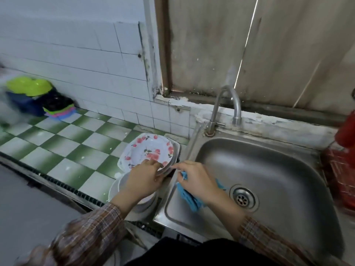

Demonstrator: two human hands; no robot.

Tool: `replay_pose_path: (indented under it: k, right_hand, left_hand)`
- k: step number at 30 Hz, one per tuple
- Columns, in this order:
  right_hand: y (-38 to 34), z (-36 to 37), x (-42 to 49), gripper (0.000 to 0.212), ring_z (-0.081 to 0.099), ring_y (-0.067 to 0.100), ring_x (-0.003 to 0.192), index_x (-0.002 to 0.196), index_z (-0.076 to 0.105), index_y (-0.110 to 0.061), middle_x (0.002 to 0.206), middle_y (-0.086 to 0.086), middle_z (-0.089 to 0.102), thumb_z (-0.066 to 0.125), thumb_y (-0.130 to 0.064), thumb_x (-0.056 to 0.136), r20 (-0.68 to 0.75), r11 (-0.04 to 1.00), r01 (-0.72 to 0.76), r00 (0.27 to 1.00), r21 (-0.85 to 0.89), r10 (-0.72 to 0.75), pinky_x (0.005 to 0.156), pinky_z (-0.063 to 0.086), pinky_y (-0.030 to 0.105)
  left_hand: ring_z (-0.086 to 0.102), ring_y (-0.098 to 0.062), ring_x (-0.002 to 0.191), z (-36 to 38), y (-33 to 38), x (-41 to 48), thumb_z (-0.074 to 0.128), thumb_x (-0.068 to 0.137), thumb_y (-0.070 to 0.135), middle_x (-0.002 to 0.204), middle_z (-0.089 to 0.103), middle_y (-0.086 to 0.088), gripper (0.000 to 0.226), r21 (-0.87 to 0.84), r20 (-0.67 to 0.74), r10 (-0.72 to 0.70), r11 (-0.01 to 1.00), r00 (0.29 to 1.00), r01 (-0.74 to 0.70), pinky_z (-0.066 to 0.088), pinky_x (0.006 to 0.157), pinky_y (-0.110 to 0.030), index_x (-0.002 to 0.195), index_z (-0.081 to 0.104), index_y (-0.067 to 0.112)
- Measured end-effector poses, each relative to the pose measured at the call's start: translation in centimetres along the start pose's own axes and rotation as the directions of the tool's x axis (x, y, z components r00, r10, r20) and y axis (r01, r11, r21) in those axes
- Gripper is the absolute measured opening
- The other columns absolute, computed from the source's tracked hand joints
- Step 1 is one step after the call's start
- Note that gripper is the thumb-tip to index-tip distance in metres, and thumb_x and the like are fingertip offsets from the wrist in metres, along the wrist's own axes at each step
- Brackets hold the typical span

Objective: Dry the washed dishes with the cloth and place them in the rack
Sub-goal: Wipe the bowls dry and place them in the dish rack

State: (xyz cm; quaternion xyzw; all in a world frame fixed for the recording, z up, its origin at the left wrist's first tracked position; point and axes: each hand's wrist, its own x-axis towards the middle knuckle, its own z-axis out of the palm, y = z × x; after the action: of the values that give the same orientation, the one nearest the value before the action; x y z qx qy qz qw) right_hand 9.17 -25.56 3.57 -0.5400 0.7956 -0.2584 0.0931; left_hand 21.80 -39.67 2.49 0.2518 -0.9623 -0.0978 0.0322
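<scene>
While left grip [146, 175] pinches plate [148, 148] rim, right grip [196, 179] clutches cloth [189, 199]

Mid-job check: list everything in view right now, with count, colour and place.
floral plate: one, white with red flowers, on top of a plate stack left of the sink
white bowls: stacked, count unclear, white, near the counter edge
blue cloth: one, blue, over the sink's left side
sink: one, steel, right of centre
faucet: one, steel, behind the sink
plastic containers: blurred pile, lime green, dark blue and pink, far left by the wall
red basket: one, red, blurred, right edge
counter: green and white checked tiles
left hand: holds the floral plate's near rim
right hand: grips the blue cloth
</scene>
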Motion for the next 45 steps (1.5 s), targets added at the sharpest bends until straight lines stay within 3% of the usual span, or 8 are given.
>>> replay_pose_path:
  k: [5, 13, 24, 31, 35, 37, 40, 45]
  right_hand:
    - [-2.4, 2.8, 4.2, 0.037, 0.059, 0.014, 0.110, 0.122, 0.065, -0.034, 0.124, -0.013, 0.064, 0.056, -0.017, 0.091, 0.234, 0.979, 0.178, 0.961, -0.099, -0.151, 0.091, 0.051, 0.038]
    - [-3.9, 4.1, 5.8, 0.059, 0.048, 0.007, 0.126, 0.131, 0.057, -0.041, 0.143, -0.024, 0.047, 0.053, -0.008, 0.082, 0.459, 0.935, 0.330, 0.856, -0.133, -0.237, 0.093, 0.042, 0.027]
    - [-3.4, 4.8, 6.4, 0.058, 0.048, 0.009, 0.129, 0.134, 0.056, -0.033, 0.144, -0.016, 0.048, 0.056, -0.008, 0.082, 0.608, 0.878, 0.440, 0.754, -0.188, -0.248, 0.093, 0.042, 0.028]
    - [-3.1, 4.8, 6.3, 0.049, 0.060, 0.016, 0.106, 0.120, 0.066, -0.037, 0.118, -0.007, 0.066, 0.057, -0.008, 0.081, 0.611, 0.865, 0.465, 0.745, -0.187, -0.269, 0.079, 0.047, 0.031]
    - [-1.6, 5.1, 6.6, 0.041, 0.062, 0.016, 0.103, 0.116, 0.069, -0.029, 0.114, -0.007, 0.068, 0.056, -0.007, 0.083, 0.607, 0.923, 0.373, 0.755, -0.089, -0.247, 0.081, 0.051, 0.032]
    - [-0.9, 5.2, 6.6, 0.038, 0.061, 0.012, 0.108, 0.117, 0.070, -0.025, 0.118, -0.008, 0.068, 0.058, -0.007, 0.085, 0.582, 0.957, 0.291, 0.776, 0.013, -0.244, 0.091, 0.049, 0.031]
    - [-0.5, 5.2, 6.1, 0.042, 0.053, 0.007, 0.122, 0.119, 0.069, -0.025, 0.132, -0.008, 0.061, 0.060, -0.002, 0.085, 0.502, 0.972, 0.161, 0.834, 0.171, -0.227, 0.106, 0.040, 0.027]
    - [-0.4, 5.4, 5.6, 0.048, 0.048, 0.005, 0.125, 0.120, 0.065, -0.032, 0.135, -0.006, 0.056, 0.064, 0.001, 0.085, 0.348, 0.913, -0.046, 0.931, 0.406, -0.108, 0.108, 0.033, 0.020]
  left_hand:
    - [0.048, -0.022, 0.123, 0.7, -5.5, -0.8, 0.044, 0.086, 0.053, 0.136, 0.052, -0.001, 0.062, 0.090, 0.258, 0.216, 0.965, 0.942, -0.246, 0.039, 0.097, -0.030, 0.138, 0.050, 0.020]
    - [0.009, -0.012, 0.149, 1.3, -9.2, -3.1, 0.024, 0.080, 0.079, 0.161, 0.016, 0.000, 0.092, 0.056, 0.309, 0.388, 0.904, 0.868, -0.424, -0.002, 0.122, -0.029, 0.148, 0.038, 0.019]
    - [0.069, -0.006, 0.096, 2.0, -10.0, -4.8, 0.040, 0.085, 0.052, 0.094, 0.073, 0.016, 0.038, 0.188, 0.175, 0.516, 0.819, 0.839, -0.543, 0.024, 0.108, -0.040, 0.080, 0.074, 0.038]
    - [0.055, -0.011, 0.121, 2.9, -10.6, -5.9, 0.030, 0.089, 0.071, 0.112, 0.071, 0.011, 0.067, -0.171, 0.124, 0.369, 0.922, 0.921, -0.346, 0.002, 0.120, -0.038, 0.107, 0.074, 0.025]
    - [0.047, 0.002, 0.125, 2.2, -9.4, -6.2, 0.057, 0.078, 0.071, 0.124, 0.064, 0.007, 0.055, -0.473, 0.127, 0.125, 0.880, 0.984, -0.051, -0.003, 0.118, -0.019, 0.115, 0.070, 0.031]
    - [0.047, 0.012, 0.120, 1.9, -8.4, -6.3, 0.071, 0.080, 0.047, 0.119, 0.062, 0.024, 0.030, -0.560, 0.131, 0.056, 0.828, 0.990, 0.027, -0.001, 0.112, -0.007, 0.110, 0.066, 0.047]
    - [0.050, 0.016, 0.116, 2.0, -7.5, -7.0, 0.076, 0.080, 0.028, 0.110, 0.065, 0.032, 0.048, -0.699, 0.131, -0.027, 0.707, 0.991, 0.111, 0.009, 0.115, -0.010, 0.101, 0.060, 0.068]
    - [0.055, -0.002, 0.121, 2.0, -5.7, -7.3, 0.074, 0.080, 0.009, 0.126, 0.062, 0.011, 0.052, -0.922, 0.065, -0.230, 0.359, 0.971, 0.147, 0.037, 0.112, -0.032, 0.123, 0.059, 0.034]
